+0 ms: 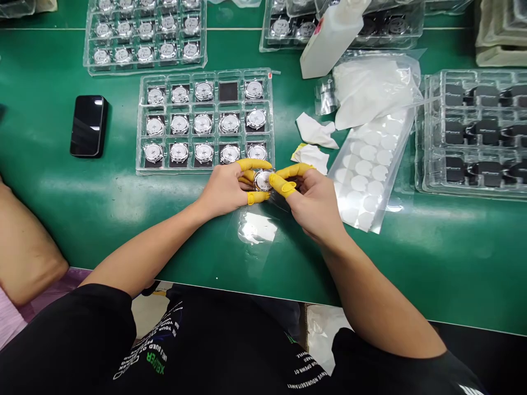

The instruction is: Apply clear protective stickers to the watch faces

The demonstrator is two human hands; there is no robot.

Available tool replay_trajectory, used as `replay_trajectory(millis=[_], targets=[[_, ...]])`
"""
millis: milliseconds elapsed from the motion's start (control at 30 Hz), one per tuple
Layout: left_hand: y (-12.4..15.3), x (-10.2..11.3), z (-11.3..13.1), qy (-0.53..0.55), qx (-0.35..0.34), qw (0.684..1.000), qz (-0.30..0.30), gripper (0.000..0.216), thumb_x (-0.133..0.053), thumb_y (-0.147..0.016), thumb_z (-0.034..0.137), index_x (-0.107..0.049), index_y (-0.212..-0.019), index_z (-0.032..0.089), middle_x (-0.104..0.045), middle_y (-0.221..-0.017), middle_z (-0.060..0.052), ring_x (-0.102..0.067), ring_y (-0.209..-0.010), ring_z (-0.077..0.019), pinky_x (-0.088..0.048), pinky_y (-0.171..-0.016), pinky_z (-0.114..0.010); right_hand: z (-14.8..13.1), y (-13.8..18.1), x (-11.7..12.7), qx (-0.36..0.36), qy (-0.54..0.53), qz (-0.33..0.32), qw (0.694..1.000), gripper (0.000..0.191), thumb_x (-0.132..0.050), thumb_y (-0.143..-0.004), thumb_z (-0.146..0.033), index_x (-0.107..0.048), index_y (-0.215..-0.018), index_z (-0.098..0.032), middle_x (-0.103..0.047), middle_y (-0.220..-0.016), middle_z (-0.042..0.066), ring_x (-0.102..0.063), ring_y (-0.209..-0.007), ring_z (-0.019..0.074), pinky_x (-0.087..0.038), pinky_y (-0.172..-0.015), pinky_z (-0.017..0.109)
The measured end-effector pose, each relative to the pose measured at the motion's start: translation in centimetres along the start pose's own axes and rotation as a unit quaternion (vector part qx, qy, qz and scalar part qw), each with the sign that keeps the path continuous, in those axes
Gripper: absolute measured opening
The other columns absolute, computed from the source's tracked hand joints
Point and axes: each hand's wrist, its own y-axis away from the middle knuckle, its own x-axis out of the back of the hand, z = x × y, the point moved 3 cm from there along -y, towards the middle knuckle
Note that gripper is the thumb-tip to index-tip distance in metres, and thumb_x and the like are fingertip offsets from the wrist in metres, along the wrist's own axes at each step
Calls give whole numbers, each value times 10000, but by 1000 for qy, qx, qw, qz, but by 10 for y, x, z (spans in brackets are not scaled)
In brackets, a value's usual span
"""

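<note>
A round silver watch case [262, 180] is held up just in front of a clear compartment tray [164, 171]. My left hand [226, 186] grips its left side between yellow-covered fingers and thumb. From the right, my right hand [310, 200] closes on it too, its yellow-covered thumb lying over the face that shows. The tray beside my hands holds rows of similar silver cases on black pads; in one back-row compartment only the black pad [229, 91] shows. Below my hands, a piece of clear film [256, 227] lies on the green table, shining with reflected light.
A black phone-like device [88, 126] lies at left. Right of the tray are crumpled white cloths [316, 131], a sheet of round white stickers [364, 167] and a white bottle [329, 41]. More trays stand behind and at right [473, 189]. Another person's arm [28, 247] rests at left.
</note>
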Motion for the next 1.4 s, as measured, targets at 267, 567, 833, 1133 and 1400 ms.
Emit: replay_trajectory(millis=[267, 567, 833, 1133, 1400], targets=[[-1, 0, 0, -15, -6, 1000, -3, 585, -858, -663, 93, -753, -1234, 162, -790, -898, -9, -754, -828, -129, -678, -855, -279, -2, -1, 1, 9, 11, -1, 1000, 328, -822, -819, -548, -702, -892, -252, -763, -886, 32, -681, -760, 193, -565, -714, 369], [-1, 0, -2, -26, -8, 1000, -11, 590, -869, -690, 118, -745, -1265, 165, -795, -931, -24, -767, -880, -158, -685, -898, -333, -4, 0, 1, 33, 44, -4, 998, 290, -783, -878, -525, -696, -917, -251, -753, -907, 32, -696, -792, 194, -581, -730, 365], [-1, 1, -1, -23, -5, 1000, -8, 596, -864, -669, 98, -749, -1250, 166, -792, -908, -18, -761, -839, -140, -681, -858, -290, -4, 0, -1, 24, 46, -3, 999, 316, -782, -872, -540, -685, -930, -245, -750, -924, 42, -700, -806, 200, -585, -748, 382], [-1, 2, -1, -41, -4, 999, 14, 593, -883, -638, 135, -764, -1218, 179, -732, -798, 22, -698, -737, -99, -665, -817, -255, 3, -19, 26, 16, -32, 86, 996, 499, -632, -934, -721, -582, -830, -237, -620, -766, 25, -542, -567, 119, -401, -426, 262], [1, 1, 2, -29, 3, 999, 16, 603, -880, -641, 139, -761, -1231, 176, -714, -795, 30, -691, -734, -84, -652, -810, -224, -1, -18, 10, -56, -165, 40, 984, 631, -936, -631, -663, -670, -1027, -249, -630, -954, 11, -545, -590, 73, -383, -389, 207]])
